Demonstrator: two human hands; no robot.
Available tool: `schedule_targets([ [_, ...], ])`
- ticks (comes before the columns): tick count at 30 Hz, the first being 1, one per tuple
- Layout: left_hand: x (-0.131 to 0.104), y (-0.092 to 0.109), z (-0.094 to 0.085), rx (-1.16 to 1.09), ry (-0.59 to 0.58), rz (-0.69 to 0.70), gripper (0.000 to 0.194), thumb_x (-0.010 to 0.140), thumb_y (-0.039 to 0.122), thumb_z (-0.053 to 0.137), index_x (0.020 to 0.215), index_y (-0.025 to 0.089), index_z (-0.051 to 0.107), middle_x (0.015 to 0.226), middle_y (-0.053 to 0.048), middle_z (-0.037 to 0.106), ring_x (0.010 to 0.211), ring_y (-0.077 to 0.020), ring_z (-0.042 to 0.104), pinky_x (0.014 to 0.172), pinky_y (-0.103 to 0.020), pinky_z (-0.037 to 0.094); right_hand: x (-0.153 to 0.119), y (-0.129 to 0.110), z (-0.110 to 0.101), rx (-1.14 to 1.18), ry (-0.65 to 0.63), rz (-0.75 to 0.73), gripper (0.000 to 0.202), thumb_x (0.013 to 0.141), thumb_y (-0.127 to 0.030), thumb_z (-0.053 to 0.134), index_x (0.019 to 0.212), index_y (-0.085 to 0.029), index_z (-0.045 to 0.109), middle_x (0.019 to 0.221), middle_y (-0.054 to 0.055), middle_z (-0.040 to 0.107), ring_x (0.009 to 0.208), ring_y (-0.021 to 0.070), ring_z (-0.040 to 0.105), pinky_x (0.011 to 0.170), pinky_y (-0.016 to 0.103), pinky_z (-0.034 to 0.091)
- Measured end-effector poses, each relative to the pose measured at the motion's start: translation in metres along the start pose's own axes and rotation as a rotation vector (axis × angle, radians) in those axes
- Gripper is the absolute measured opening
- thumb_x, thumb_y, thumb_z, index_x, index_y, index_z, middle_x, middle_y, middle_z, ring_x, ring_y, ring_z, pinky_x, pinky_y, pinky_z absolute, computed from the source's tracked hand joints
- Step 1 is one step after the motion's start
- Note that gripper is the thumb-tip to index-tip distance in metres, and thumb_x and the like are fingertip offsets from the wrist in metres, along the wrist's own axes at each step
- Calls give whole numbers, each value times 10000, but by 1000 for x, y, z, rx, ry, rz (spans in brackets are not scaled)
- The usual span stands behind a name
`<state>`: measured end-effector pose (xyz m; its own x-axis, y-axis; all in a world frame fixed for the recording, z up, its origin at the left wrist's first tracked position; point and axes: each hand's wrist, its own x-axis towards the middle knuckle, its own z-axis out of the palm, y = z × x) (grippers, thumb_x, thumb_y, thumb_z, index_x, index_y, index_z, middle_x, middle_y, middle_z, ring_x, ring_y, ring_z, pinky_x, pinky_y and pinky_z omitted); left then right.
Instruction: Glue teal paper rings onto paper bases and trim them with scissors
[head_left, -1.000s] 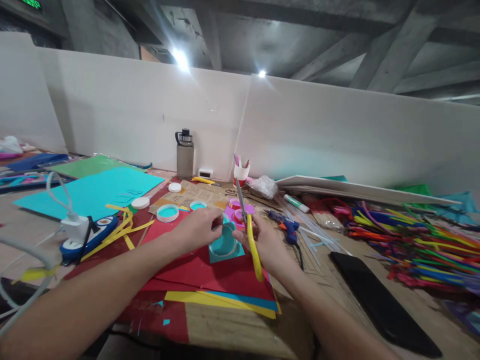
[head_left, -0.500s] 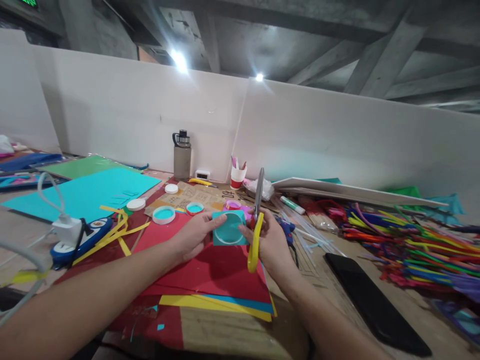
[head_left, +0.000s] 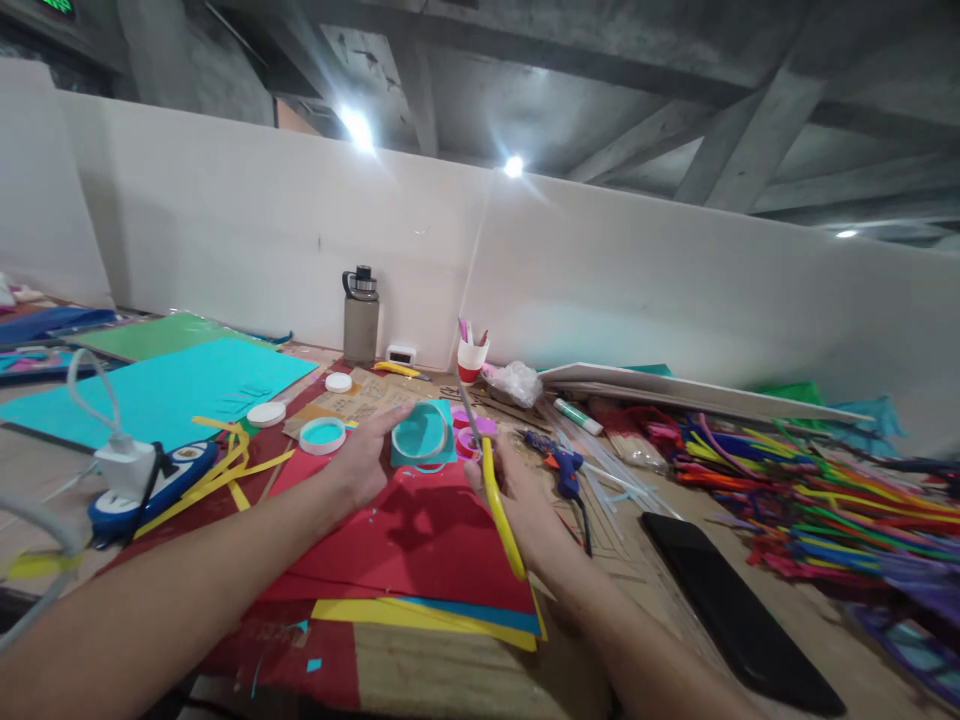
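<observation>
left hand: gripping the teal paper square by its left edge, holding it up a bit above the red sheet

teal paper square: sitting at the left hand's fingertips, white ring on its face, tilted toward the camera

right hand: wrapped around the yellow-handled scissors, fingers closed on the handles

yellow-handled scissors: blades pointing up and away from the right hand, tip just beside the square's right edge; can't tell if they're touching it

red sheet: lying right under both hands, yellow and blue sheets peeking out below

glue gun: lying just right of the right hand

black phone: further off to the right

white-rimmed lid: sitting just left of the left hand
</observation>
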<state>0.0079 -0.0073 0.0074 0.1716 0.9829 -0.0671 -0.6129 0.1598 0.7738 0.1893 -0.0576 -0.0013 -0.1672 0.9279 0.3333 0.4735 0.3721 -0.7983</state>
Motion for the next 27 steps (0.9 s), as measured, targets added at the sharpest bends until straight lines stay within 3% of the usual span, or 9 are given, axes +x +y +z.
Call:
schedule_targets([
  [10,10,-6,-9,-63,135,47,158,745,242,657,848,124,679,758,-57,707,608,-159,651,587,-291,569,-2,4,3,-134,-40,-12,388,855,-382,495,1194,-193,502,820,29,623,716,171,546,662,261,407],
  [17,11,-6,-9,-67,145,36,166,746,227,659,867,116,680,756,-51,711,605,-146,649,573,-269,568,-4,-1,3,-224,-63,-11,375,835,-308,527,1194,-200,514,940,67,647,796,190,577,717,277,402],
  [27,6,-5,-7,-49,77,42,168,773,208,632,900,112,684,803,-54,723,649,-145,659,652,-266,563,-3,-6,-1,-199,-52,-82,257,867,-351,506,1073,-205,552,828,15,616,714,155,526,620,243,384],
])
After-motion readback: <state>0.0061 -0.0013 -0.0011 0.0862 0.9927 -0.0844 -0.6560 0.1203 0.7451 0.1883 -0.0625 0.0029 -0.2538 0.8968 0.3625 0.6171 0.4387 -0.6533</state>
